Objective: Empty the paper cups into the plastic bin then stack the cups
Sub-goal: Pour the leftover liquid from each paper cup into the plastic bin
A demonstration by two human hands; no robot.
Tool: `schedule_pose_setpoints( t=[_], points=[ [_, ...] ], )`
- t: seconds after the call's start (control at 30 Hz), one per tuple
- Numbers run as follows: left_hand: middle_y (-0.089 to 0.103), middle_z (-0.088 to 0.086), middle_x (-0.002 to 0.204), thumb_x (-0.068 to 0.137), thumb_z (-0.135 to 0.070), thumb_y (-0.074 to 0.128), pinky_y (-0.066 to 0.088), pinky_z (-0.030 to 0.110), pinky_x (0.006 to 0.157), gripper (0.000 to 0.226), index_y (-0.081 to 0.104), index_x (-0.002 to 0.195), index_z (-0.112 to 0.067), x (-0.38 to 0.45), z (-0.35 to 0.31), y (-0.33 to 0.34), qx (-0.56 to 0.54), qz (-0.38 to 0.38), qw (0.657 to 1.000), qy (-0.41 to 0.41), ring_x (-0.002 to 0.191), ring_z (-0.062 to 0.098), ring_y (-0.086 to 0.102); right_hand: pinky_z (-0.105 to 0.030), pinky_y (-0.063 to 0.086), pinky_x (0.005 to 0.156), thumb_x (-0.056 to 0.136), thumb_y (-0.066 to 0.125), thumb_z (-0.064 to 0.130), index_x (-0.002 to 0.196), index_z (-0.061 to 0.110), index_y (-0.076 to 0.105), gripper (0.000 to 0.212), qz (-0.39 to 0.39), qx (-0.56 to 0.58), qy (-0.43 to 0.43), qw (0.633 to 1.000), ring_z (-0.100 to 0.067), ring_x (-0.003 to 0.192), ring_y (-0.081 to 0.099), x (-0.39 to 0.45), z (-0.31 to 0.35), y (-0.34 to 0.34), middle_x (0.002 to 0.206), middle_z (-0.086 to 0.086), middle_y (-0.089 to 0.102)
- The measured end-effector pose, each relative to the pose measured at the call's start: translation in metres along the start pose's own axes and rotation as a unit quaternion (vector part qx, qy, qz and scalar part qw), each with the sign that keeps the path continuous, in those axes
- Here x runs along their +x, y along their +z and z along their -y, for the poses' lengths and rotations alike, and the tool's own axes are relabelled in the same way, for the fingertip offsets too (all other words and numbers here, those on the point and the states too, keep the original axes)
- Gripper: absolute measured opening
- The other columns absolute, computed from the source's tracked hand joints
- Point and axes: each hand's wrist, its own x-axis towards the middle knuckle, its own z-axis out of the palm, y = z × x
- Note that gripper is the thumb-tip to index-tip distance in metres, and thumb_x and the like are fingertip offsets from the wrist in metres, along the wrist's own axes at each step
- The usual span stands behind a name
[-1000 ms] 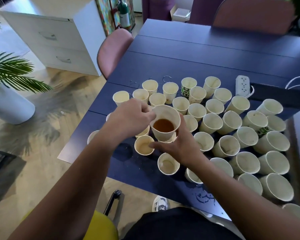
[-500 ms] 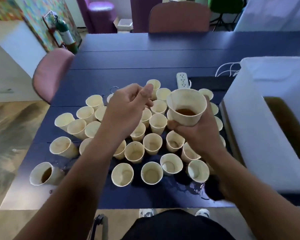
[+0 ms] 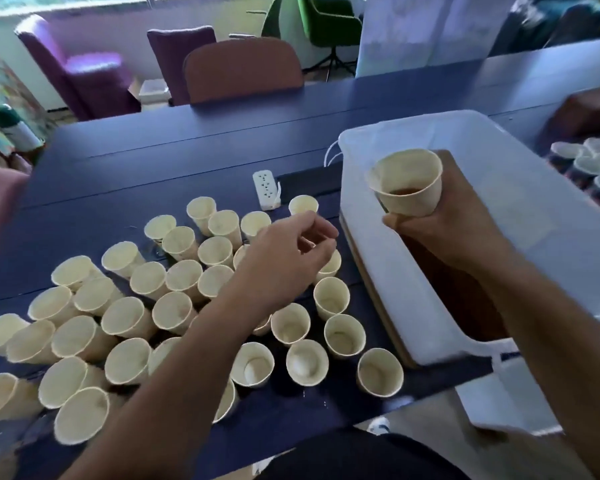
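My right hand [image 3: 444, 233] grips a cream paper cup [image 3: 409, 187] with brown liquid in it, upright, above the white plastic bin [image 3: 534, 216]. Brown liquid lies in the bottom of the bin. My left hand [image 3: 284, 261] hovers over the cluster of paper cups [image 3: 174, 306] on the dark blue table [image 3: 187, 150], fingers loosely curled, holding nothing. Several cups stand upright in the cluster, some hidden under my left forearm.
A white power strip [image 3: 265, 188] lies behind the cups, beside the bin. More cups [image 3: 589, 161] stand at the far right beyond the bin. Chairs [image 3: 243, 71] line the table's far side. The table's near edge runs just past the front cups.
My right hand has carried the cup with liquid rightward to above the bin. My left hand has drifted right over the cups, still holding nothing. The view has swung right.
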Motion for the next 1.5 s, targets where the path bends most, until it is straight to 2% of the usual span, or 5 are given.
schedule_pose_setpoints(
  t=[0.17,0.37,0.57,0.9,1.5],
  points=[
    [0.068,-0.015,0.088,0.092,-0.026,0.068,0.05,0.019,0.074,0.008,0.069,0.098,-0.03,0.015,-0.013,0.041,0.032,0.027,0.998,0.036,0.079,-0.001,0.061,-0.058,0.039,0.102,0.074,0.081,0.03,0.123,0.038,0.039,0.065,-0.011,-0.08,0.039,0.996,-0.025,0.111,0.056,-0.003,-0.036,-0.03,0.113,0.016,0.057],
    [0.049,-0.018,0.135,0.091,-0.047,0.066,0.052,0.041,0.093,0.044,0.055,0.131,-0.032,0.029,-0.013,0.085,0.103,0.036,0.99,0.093,0.111,0.007,0.055,-0.04,0.022,0.094,0.079,0.077,0.023,0.129,0.028,0.04,0.063,0.027,-0.184,0.087,0.979,-0.03,0.114,0.054,-0.004,-0.073,-0.046,0.108,0.014,0.05],
    [0.024,-0.02,0.161,0.092,-0.066,0.054,0.041,0.04,0.106,0.073,0.031,0.153,-0.035,0.037,-0.011,0.104,0.169,0.09,0.979,0.066,0.143,0.012,0.034,-0.036,0.017,0.089,0.079,0.077,0.025,0.123,0.033,0.04,0.058,0.012,-0.178,0.093,0.98,-0.016,0.1,0.049,-0.009,-0.096,-0.041,0.106,0.016,0.048],
    [0.007,-0.033,0.16,0.09,-0.076,0.042,0.049,0.036,0.09,0.075,0.021,0.154,-0.045,0.034,-0.001,0.11,0.183,0.091,0.978,0.048,0.126,0.01,0.056,-0.036,0.017,0.087,0.076,0.074,0.024,0.125,0.039,0.037,0.063,0.01,-0.236,0.072,0.969,-0.014,0.09,0.045,-0.01,-0.106,-0.03,0.111,0.013,0.057],
    [0.005,-0.034,0.16,0.09,-0.075,0.042,0.056,0.041,0.087,0.075,0.02,0.155,-0.045,0.032,0.001,0.112,0.183,0.097,0.977,0.044,0.122,0.01,0.058,-0.052,0.032,0.089,0.07,0.082,0.015,0.126,0.029,0.053,0.065,-0.052,-0.407,0.001,0.912,-0.032,0.104,0.057,-0.016,-0.112,-0.032,0.111,-0.007,0.062]
  ],
)
